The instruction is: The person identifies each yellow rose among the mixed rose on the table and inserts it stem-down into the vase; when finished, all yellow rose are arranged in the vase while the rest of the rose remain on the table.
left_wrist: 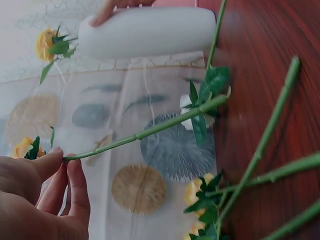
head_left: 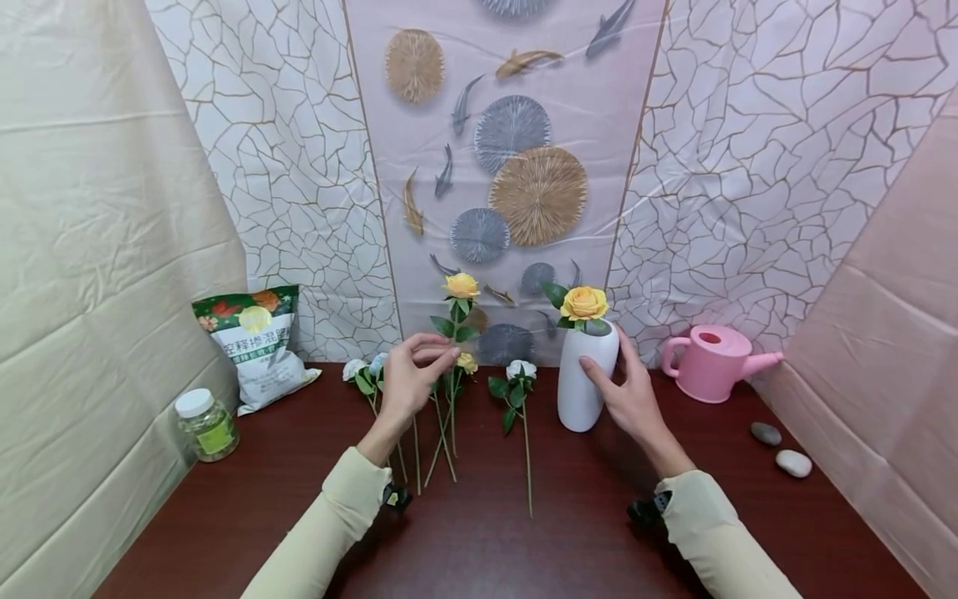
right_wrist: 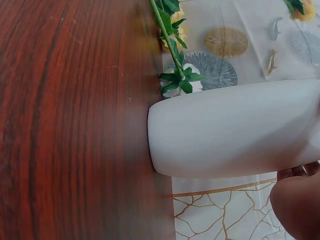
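My left hand (head_left: 410, 376) pinches the green stem (left_wrist: 145, 133) of a yellow rose (head_left: 461, 286) between thumb and fingertips. The bloom points up, and the stem's lower end hangs above the table in the left wrist view. To the right, my right hand (head_left: 634, 398) grips the upper part of a white vase (head_left: 580, 391), thumb on its front and fingers round the far side. Another yellow rose (head_left: 584, 304) stands in the vase, its bloom and leaves at the mouth. Between the hands a white rose (head_left: 520, 371) lies on the table, stem toward me.
More roses, white, pale blue (head_left: 377, 363) and yellow (head_left: 467, 363), lie behind and below my left hand. At left are a printed bag (head_left: 262, 358) and a white-lidded jar (head_left: 208, 428). A pink watering can (head_left: 707, 366) and two stones (head_left: 793, 463) sit right on the dark table (head_left: 479, 549).
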Available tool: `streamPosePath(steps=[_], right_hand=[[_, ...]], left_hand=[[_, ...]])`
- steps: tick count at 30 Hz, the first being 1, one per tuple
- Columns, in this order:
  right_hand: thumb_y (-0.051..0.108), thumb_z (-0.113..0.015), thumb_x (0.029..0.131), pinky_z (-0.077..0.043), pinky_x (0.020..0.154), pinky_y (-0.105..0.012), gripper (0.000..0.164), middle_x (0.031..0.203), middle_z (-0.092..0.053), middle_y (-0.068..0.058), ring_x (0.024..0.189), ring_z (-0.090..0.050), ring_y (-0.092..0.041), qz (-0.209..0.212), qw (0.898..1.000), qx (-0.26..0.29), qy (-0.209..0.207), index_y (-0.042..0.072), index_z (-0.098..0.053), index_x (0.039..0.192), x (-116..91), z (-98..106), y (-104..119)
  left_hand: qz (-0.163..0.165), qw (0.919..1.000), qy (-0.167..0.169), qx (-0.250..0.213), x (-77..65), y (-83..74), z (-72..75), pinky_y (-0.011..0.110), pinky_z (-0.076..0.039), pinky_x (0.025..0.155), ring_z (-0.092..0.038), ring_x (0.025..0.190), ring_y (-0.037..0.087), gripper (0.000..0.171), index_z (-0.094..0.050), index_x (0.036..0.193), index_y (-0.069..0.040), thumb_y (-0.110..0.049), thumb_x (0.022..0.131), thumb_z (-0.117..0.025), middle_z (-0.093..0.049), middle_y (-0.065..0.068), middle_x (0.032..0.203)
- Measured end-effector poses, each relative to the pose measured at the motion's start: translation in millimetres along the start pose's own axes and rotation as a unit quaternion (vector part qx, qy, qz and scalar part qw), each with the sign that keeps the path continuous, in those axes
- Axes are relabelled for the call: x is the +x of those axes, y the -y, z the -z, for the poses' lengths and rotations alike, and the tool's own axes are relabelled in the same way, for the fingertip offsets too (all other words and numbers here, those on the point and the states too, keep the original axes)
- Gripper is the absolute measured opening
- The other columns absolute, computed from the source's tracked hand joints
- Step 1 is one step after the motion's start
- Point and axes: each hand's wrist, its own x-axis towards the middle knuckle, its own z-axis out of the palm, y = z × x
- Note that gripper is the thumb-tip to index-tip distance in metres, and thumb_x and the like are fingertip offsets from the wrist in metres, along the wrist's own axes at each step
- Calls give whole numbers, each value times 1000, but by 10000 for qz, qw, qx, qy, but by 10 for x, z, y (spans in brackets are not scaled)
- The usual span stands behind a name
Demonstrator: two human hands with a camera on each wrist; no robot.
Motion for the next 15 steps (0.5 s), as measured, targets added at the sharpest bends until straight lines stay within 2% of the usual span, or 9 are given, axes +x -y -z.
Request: streamPosePath(steps=[4, 8, 15], right_hand=[[29, -70, 96, -45, 108, -51, 76, 151, -48, -12, 132, -51, -25, 6, 10000, 53, 9, 12, -29, 158, -1, 9, -1], [28, -70, 96, -45, 108, -52, 75, 149, -49, -13, 132, -51, -26, 34, 9999, 131, 10, 12, -30, 158, 2, 8, -12], [28, -70, 96, -46, 108, -51, 75, 150, -48, -11, 132, -51, -24, 83, 9998, 155, 37, 14, -30, 158, 9, 2, -35]], left_hand=[[-6, 10000, 11, -96, 4, -56, -115, 22, -54, 64, -76, 87, 19, 37, -71, 116, -15, -31, 85, -82, -80, 3, 95], [-193, 9988, 44, -455, 43, -167, -279, 23, -56, 67, -76, 92, 22, 33, -74, 113, -18, -31, 84, -83, -80, 4, 95], [-496, 9927, 226, -1078, 121, -509, -639, 22, -57, 71, -76, 94, 22, 29, -76, 110, -17, -30, 85, -82, -80, 3, 96]])
